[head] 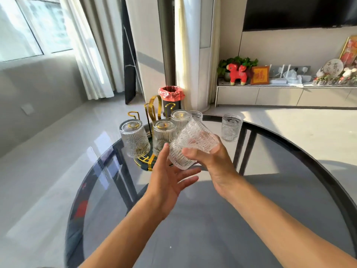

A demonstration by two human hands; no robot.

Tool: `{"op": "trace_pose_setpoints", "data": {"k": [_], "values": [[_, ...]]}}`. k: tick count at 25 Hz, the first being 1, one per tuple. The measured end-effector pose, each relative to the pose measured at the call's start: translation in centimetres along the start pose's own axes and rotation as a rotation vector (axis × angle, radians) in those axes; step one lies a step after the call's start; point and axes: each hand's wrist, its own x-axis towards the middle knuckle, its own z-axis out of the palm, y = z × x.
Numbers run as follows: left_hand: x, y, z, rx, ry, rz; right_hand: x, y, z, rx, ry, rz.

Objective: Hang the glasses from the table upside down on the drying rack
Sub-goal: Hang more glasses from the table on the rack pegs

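My right hand (pixel 210 161) grips a ribbed clear glass (pixel 193 144), tilted with its base up to the right, above the round dark glass table (pixel 270 190). My left hand (pixel 170 176) is open just under and left of that glass, its fingers near the rim. The gold wire drying rack (pixel 153 105) stands at the table's far left edge with three glasses (pixel 135 138) hung upside down on its hooks. Two hooks stay bare at the back. One upright glass (pixel 231 127) stands on the table at the far right, and another (pixel 197 115) shows partly behind the held one.
The table's rim curves close behind the rack. A bin with a red bag (pixel 171 95) stands on the floor beyond it. A low TV cabinet (pixel 280 95) with ornaments lines the far right wall. Curtains and a window are at the left.
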Motion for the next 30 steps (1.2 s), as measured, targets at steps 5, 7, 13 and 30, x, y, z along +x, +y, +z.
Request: {"op": "trace_pose_setpoints", "data": {"k": [5,7,13,30], "values": [[-2.3,7.5,-2.9,-0.108,0.046,0.231,1.7,-2.6,6.0,0.089,-0.156,-0.014],[-1.9,10.6,-4.4,-0.054,0.165,0.365,3.7,-3.9,7.6,0.108,-0.122,-0.028],[3.3,19.1,-8.1,0.223,0.489,0.597,12.6,-4.6,10.6,-1.230,-0.129,-0.329],[14.9,19.7,-9.0,1.200,0.464,0.201,15.3,-3.3,9.2,-1.356,-0.099,-0.423]]}}
